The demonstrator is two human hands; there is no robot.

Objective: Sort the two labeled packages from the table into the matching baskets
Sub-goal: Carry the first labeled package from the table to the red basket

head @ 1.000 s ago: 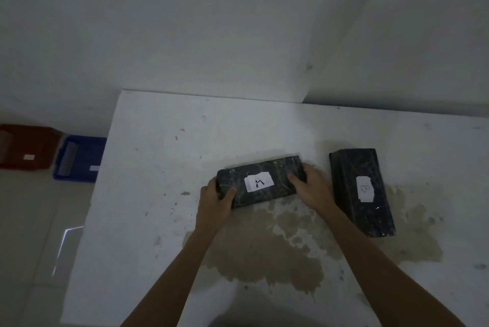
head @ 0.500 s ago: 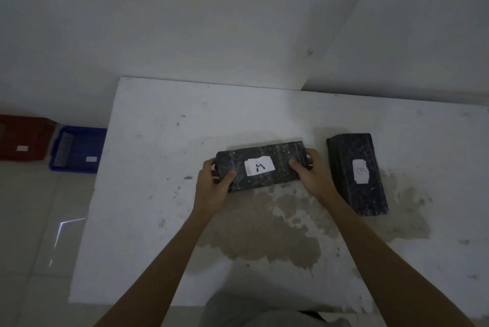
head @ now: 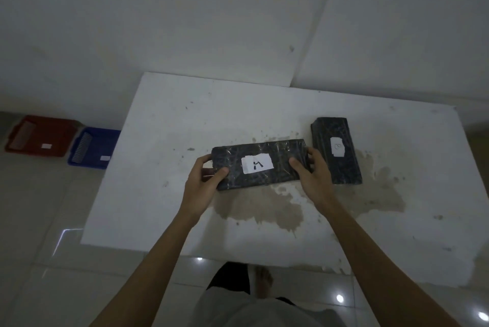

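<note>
A dark wrapped package with a white label marked A [head: 258,163] is held by both ends just above the white table [head: 164,194]. My left hand [head: 203,181] grips its left end and my right hand [head: 311,174] grips its right end. A second dark package labelled B [head: 336,150] lies flat on the table just right of my right hand. A red basket [head: 39,136] and a blue basket [head: 91,148] stand side by side on the floor at the far left, each with a small white tag.
A brown stain [head: 277,207] spreads over the table's middle and right. Walls close off the table's far side. Pale floor tiles [head: 39,234] lie between the table's left edge and the baskets. My foot [head: 263,281] shows below the near edge.
Package A has come up off the table and nearer to me in both hands. The view has pulled back, so the table's near edge and floor now show. Package B has not moved.
</note>
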